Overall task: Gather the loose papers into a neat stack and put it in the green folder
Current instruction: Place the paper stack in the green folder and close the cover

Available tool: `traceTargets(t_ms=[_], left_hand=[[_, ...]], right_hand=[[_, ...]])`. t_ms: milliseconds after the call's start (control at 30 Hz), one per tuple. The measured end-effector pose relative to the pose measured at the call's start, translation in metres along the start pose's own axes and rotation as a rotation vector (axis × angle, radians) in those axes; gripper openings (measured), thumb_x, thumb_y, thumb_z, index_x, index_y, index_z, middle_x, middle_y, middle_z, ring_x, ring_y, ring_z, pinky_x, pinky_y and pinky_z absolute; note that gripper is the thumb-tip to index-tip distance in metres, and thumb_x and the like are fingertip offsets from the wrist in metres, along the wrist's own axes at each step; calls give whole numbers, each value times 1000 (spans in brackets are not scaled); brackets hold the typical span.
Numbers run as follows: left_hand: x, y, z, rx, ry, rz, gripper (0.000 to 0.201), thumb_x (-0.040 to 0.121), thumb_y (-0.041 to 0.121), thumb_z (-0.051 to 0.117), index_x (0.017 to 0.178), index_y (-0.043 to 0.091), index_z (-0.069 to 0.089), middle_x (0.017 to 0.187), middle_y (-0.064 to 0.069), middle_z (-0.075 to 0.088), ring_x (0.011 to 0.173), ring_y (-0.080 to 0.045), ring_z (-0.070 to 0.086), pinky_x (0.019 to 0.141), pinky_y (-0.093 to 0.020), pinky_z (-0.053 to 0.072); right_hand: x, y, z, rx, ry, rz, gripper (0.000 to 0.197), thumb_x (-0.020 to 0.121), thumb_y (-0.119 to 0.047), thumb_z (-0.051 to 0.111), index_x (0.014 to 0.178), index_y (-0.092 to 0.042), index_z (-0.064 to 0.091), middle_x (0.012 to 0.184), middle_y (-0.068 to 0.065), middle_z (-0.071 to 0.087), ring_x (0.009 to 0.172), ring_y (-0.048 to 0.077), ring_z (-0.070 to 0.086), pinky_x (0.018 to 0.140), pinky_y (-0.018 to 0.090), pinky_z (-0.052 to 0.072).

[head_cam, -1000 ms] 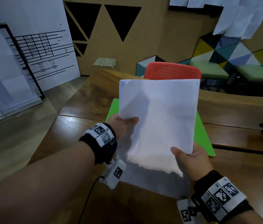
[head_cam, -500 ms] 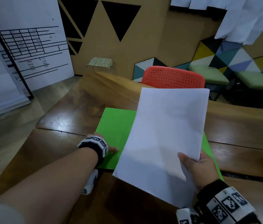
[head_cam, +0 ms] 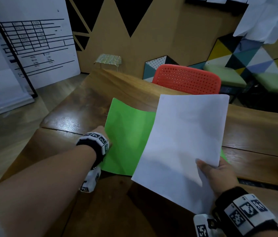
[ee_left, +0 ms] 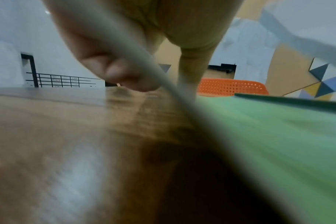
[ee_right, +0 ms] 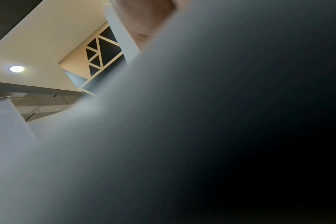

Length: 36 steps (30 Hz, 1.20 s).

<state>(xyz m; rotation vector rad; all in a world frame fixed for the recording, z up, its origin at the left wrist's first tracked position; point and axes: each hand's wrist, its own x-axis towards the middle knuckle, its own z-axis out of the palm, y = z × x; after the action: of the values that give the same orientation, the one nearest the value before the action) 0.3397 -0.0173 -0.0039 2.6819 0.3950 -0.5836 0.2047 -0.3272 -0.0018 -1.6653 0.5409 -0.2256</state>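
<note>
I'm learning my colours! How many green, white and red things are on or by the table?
Green: 1, the folder on the table.
White: 1, the paper stack in the right hand; sheets too tight to count.
Red: 1, the chair behind the table.
Total: 3
</note>
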Motion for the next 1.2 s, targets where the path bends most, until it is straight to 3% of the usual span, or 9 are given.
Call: traceTargets(t_ms=[167,367,433,567,700,767,833,967,1200], left_hand=[[-47,3,-47,-58,3,185,39,86,25,54,122,15,42,114,-10,61,98,-30,62,88,-43,53],[-146,5,-76,-91,73,325,36,92,11,42,127,10,38,123,-16,56,108,-33,56,84,-37,45],[-178,1,-81,-76,79,363,39,92,12,43,130,12,38,126,-16,54,111,-33,55,86,-36,44],[-237,-11,-83,49,20,386,43,93,16,42,136,13,37,133,-14,50,116,-33,52,93,-36,46],[-282,-22,-75,181,0,401,43,93,9,40,135,9,36,134,-15,48,119,-30,49,85,-31,41],[-298,-29,-68,228,-6,397,39,92,6,37,132,5,38,131,-17,49,118,-31,50,86,-33,42],[-309,-37,-60,251,4,395,36,92,6,35,127,3,39,127,-18,51,114,-32,51,83,-34,42],[-320,-57,-51,243,39,376,35,89,7,37,124,5,42,123,-16,53,108,-31,53,89,-38,46],[-336,-71,-44,185,76,372,41,86,5,39,127,8,44,124,-14,54,110,-30,54,95,-42,48]], right_hand=[[-18,-19,-19,-112,34,51,25,81,-2,66,105,3,63,103,24,67,95,37,64,82,40,51],[-68,-39,-42,-155,-27,181,28,82,-3,66,108,8,60,85,14,63,66,22,56,40,18,48],[-90,-40,-47,-174,-61,198,28,83,-2,65,109,4,59,78,10,61,66,22,56,47,25,48],[-126,-28,-53,-259,-92,223,28,82,-1,66,108,7,61,91,17,62,70,26,57,57,30,44],[-159,-5,-51,-304,-153,240,7,78,3,68,78,-1,63,89,17,61,72,25,56,68,33,46],[-171,14,-50,-305,-157,266,16,77,5,68,69,-6,60,82,17,62,67,24,55,63,32,47],[-186,28,-48,-282,-154,309,9,77,8,67,80,1,62,72,14,62,62,24,56,56,29,48],[-202,57,-48,-293,-121,374,17,76,3,66,92,3,61,92,25,66,86,38,63,82,48,52],[-218,74,-53,-244,-96,397,38,75,-2,70,110,4,60,100,26,66,92,41,63,88,52,51]])
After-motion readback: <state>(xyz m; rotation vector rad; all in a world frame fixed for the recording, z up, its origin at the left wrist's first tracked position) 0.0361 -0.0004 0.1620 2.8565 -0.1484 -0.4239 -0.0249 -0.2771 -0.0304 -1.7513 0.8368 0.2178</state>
